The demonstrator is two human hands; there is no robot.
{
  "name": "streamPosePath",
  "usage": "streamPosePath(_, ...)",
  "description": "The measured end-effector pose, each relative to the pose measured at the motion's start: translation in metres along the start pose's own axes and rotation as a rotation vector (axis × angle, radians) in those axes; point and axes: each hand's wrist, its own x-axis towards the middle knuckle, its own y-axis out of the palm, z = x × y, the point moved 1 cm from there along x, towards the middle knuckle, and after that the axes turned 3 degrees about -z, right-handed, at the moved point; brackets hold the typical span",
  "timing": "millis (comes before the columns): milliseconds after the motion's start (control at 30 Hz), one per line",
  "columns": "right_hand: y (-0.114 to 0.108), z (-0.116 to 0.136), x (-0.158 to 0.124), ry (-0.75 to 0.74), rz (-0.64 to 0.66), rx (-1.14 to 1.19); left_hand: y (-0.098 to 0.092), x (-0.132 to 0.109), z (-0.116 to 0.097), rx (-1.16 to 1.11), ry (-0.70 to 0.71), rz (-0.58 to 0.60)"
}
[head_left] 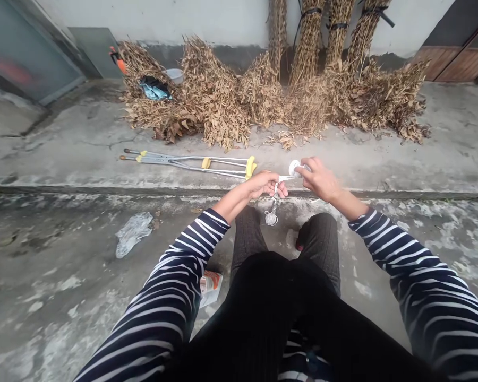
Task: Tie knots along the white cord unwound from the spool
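Note:
My left hand (pixel 265 184) is above the concrete step, its thumb and fingers closed on a flat white cord (pixel 287 178). From there the cord runs to a round white spool (pixel 293 167) on the right. My right hand (pixel 321 180) grips that spool by its right side, fingers curled over it. Below my left hand, a strand of the cord drops to a loose white tangle (pixel 271 217) between my knees. Part of the spool is hidden by my right fingers.
A pair of crutches (pixel 183 161) with yellow pads lies on the step (pixel 83 170). Dried plant bundles (pixel 215 95) lean along the wall. A crumpled plastic sheet (pixel 133 233) lies on the lower ground at left, and a printed box (pixel 210 288) stands beside my left leg.

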Motion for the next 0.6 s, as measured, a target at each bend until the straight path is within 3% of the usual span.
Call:
streamPosePath(133,0.001,0.014,-0.004,-0.027,0.115,0.052,-0.003,-0.001,0.004,-0.142,0.0,0.042)
streamPosePath(267,0.009,0.014,-0.005,-0.021,0.129,0.269,0.003,0.004,0.007,-0.312,0.055,-0.045)
streamPosePath(433,0.014,0.012,-0.014,0.004,0.146,0.627,0.004,0.01,0.01,-0.405,-0.007,-0.134)
streamPosePath(600,0.005,0.02,-0.027,0.068,0.186,0.703,0.002,0.011,0.017,-0.402,-0.064,-0.171)
